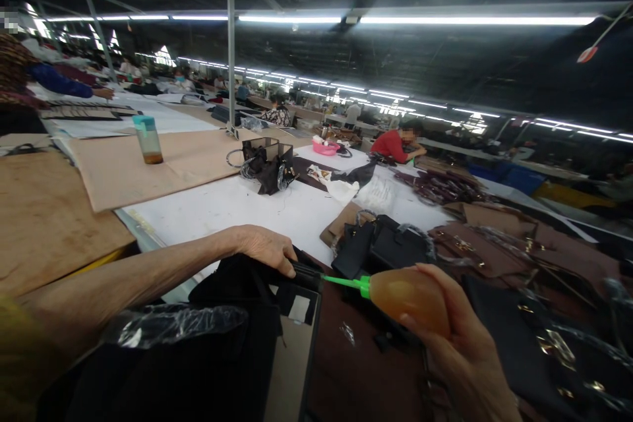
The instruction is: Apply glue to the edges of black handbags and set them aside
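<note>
Your bare hands meet over a black bag [173, 376] at the near side of a white table [208, 208] in a long, strip-lit workroom. Your left arm reaches in from the lower left, its yellow sleeve [20, 349] at the corner, the forearm slanting up across the bag. The left hand [267, 247] is bent down at the wrist, back upward, fingers closed over the bag's dark upper edge; how firmly they press cannot be told.

Your right hand [465, 333] rises from the lower right, curled around a squeeze bottle [408, 297] of amber liquid. Its fingers wrap the far side and rounded end, the thumb lying along the near side. The bottle lies nearly level in your grip, its green nozzle [346, 282] pointing left, the tip at the end of the edge your left fingers hold; whether it touches is too fine to tell.

Below the edge, a beige panel [289, 369] carries a pale patch [300, 309]. Clear wrap [178, 325] covers a handle nearer your left forearm. Brown material [346, 369] lies beneath the bottle, with more black bags [380, 244] just beyond your right hand. Farther off, a person in red [390, 146] leans over the work, near a pink basin [326, 147].
</note>
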